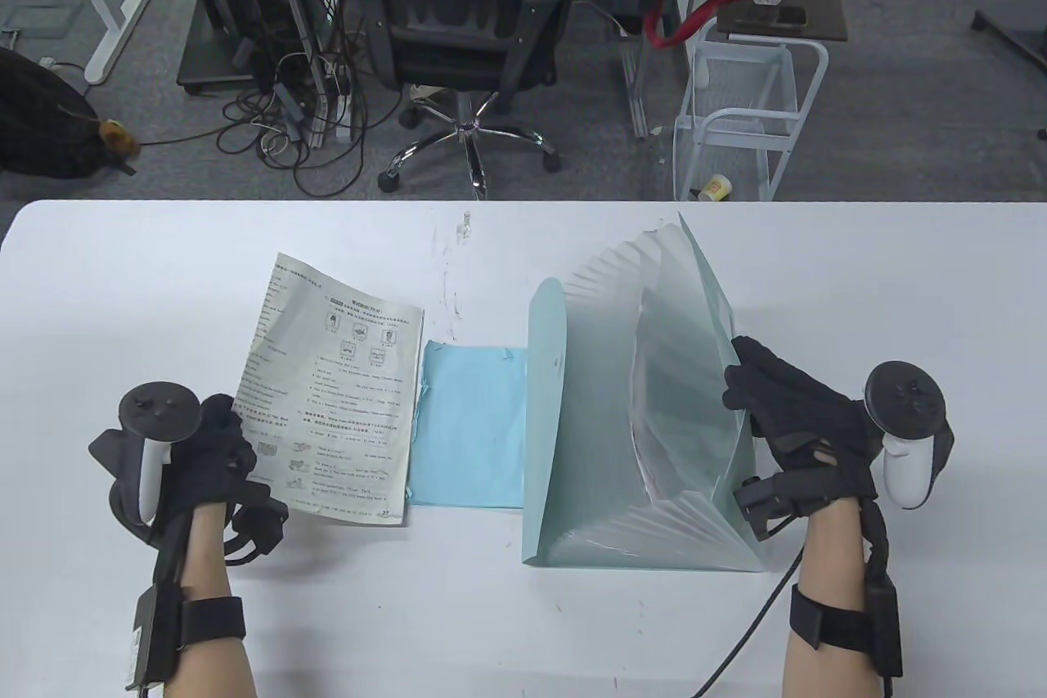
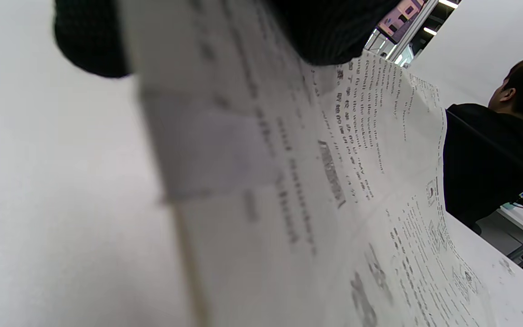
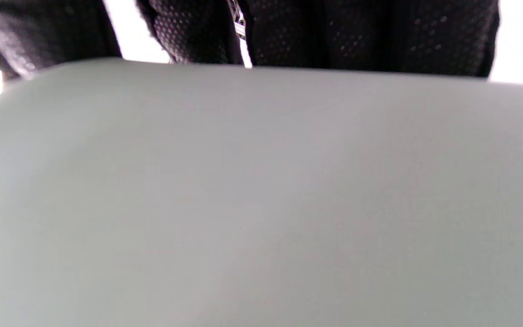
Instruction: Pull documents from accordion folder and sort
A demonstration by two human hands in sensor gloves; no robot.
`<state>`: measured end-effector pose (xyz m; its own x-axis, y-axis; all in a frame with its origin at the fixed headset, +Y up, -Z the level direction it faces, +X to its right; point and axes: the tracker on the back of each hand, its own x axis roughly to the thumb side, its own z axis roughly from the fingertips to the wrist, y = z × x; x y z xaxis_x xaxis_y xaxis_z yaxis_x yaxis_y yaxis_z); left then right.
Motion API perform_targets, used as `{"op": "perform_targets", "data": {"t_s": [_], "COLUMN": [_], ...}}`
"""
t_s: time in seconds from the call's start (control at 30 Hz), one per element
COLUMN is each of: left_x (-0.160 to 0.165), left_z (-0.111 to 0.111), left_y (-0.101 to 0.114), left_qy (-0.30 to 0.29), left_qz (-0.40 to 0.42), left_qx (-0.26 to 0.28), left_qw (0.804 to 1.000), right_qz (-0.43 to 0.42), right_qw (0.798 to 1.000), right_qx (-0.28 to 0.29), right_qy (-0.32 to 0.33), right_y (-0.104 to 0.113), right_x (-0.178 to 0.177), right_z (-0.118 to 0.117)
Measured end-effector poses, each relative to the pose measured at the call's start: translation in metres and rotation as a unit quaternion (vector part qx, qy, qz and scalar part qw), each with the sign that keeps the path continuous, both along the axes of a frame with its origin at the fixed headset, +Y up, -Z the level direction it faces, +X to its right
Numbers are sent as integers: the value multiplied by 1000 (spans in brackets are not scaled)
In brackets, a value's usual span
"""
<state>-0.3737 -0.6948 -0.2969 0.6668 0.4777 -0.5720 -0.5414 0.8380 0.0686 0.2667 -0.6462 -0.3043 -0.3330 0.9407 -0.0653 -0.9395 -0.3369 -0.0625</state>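
A pale green accordion folder (image 1: 646,412) stands fanned open on the white table (image 1: 900,281), its flap lying flat to the left. My right hand (image 1: 769,395) grips the folder's right outer wall near its top edge; that wall fills the right wrist view (image 3: 261,195), with my fingers (image 3: 370,32) hooked over its rim. My left hand (image 1: 225,448) pinches the near left corner of a printed worksheet (image 1: 335,387) and holds it partly lifted off the table. The sheet's underside shows close up in the left wrist view (image 2: 325,195). A light blue sheet (image 1: 470,428) lies flat between worksheet and folder.
Beyond the table's far edge stand a black office chair (image 1: 466,2), a white wire cart (image 1: 748,117) and tangled cables on the floor. A person in black (image 2: 493,154) shows in the left wrist view.
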Motion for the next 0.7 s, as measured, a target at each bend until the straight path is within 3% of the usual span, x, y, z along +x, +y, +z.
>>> {"op": "perform_targets", "data": {"t_s": [0.43,0.7], "left_x": [-1,-10], "left_z": [-7,-5], "left_y": [-36,-43], "left_qy": [39,59], "left_qz": [-16,0], "left_qx": [-40,-60], "left_qw": [998,996], "right_qz": [-1,3], "right_qw": [1000,1000], "right_qx": [-1,-1], "right_qy": [2,3], "right_y": [-1,0], "right_x": [0,-2], "right_z": [0,0]}}
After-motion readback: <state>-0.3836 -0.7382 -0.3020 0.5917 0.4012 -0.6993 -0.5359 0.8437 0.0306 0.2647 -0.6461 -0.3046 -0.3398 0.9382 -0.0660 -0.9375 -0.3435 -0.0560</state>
